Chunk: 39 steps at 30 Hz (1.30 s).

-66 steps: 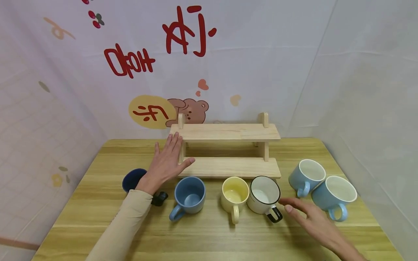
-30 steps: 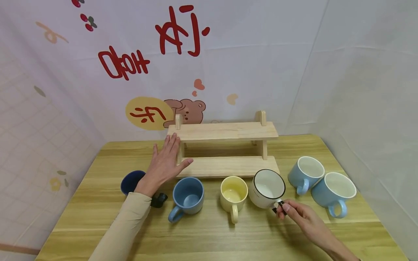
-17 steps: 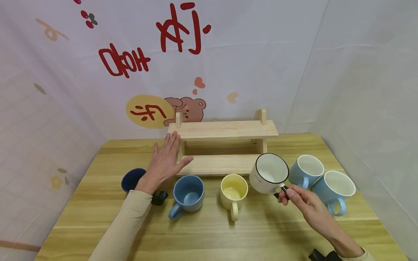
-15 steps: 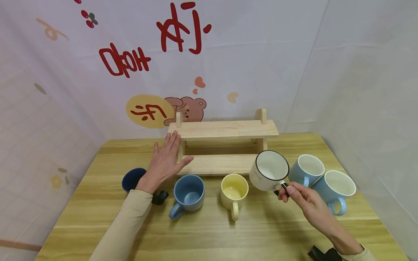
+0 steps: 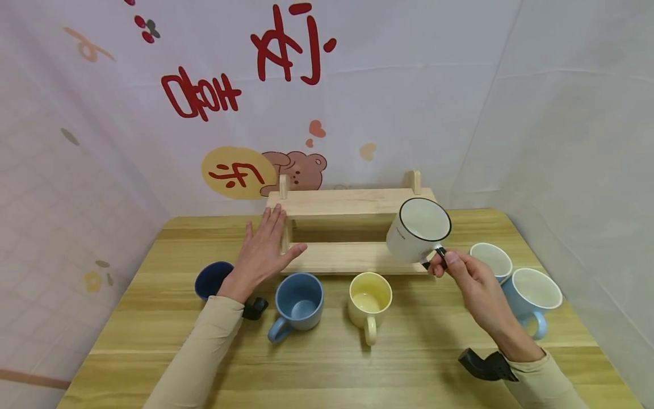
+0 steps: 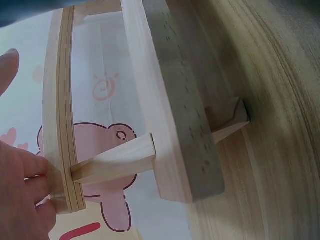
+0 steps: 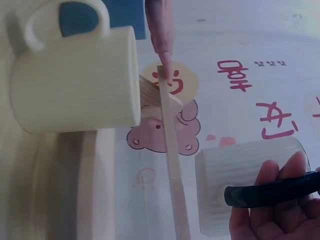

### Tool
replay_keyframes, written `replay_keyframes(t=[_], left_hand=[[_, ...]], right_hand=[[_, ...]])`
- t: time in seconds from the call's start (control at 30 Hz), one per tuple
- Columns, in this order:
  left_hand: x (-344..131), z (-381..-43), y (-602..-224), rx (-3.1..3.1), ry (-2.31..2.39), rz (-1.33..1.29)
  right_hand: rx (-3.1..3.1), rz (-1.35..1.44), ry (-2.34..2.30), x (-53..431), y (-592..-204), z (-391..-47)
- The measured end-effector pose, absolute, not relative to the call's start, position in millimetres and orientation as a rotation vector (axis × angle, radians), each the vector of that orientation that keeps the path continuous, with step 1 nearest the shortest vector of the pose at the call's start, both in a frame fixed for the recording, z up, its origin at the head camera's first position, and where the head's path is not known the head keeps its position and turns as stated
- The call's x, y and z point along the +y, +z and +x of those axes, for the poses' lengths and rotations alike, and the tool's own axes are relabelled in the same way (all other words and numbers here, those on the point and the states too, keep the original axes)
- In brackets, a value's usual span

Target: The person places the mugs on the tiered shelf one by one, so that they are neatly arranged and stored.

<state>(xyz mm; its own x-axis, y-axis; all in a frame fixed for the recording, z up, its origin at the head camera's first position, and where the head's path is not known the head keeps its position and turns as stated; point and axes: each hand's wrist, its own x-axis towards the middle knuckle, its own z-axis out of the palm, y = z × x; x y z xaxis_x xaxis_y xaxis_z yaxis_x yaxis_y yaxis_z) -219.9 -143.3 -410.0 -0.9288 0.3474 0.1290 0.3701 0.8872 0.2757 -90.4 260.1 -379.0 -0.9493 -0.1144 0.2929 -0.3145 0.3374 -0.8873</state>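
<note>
My right hand point(image 5: 477, 289) pinches the black handle of a white enamel mug point(image 5: 409, 241). This mug hangs in the air, tilted, in front of the right end of a two-tier wooden shelf point(image 5: 352, 201). In the right wrist view, fingers point(image 7: 272, 225) curl through the handle. With fingers straight, my left hand point(image 5: 260, 258) rests on the shelf's left end; the left wrist view shows its fingertips at the upper board point(image 6: 59, 125). Both boards carry no mugs. Below the shelf stand a yellow mug point(image 5: 365, 315) and a blue mug point(image 5: 306, 318).
A dark blue mug point(image 5: 209, 278) is partly hidden behind the left forearm. Two light blue mugs point(image 5: 523, 307) point(image 5: 490, 253) stand on the right, one partly covered by the right hand. The wooden table point(image 5: 327, 369) meets a printed white cloth point(image 5: 409, 102) behind.
My right hand has taken the white mug by its handle, lifted it off the table and raised it towards the shelf's right side. The left hand stays on the shelf.
</note>
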Motion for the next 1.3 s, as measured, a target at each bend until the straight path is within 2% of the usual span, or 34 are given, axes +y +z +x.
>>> replay_keyframes(t=[0.93, 1.3], left_hand=[[-143.3, -219.2, -409.3, -2.954, -0.457, -0.547], [-141.7, -218.6, -411.0, -2.960, -0.472, -0.558]], right_hand=[[-2.146, 0.296, 1.923, 243.7, -370.1, -180.2], [-2.150, 0.249, 1.932, 237.9, -369.1, -197.6]])
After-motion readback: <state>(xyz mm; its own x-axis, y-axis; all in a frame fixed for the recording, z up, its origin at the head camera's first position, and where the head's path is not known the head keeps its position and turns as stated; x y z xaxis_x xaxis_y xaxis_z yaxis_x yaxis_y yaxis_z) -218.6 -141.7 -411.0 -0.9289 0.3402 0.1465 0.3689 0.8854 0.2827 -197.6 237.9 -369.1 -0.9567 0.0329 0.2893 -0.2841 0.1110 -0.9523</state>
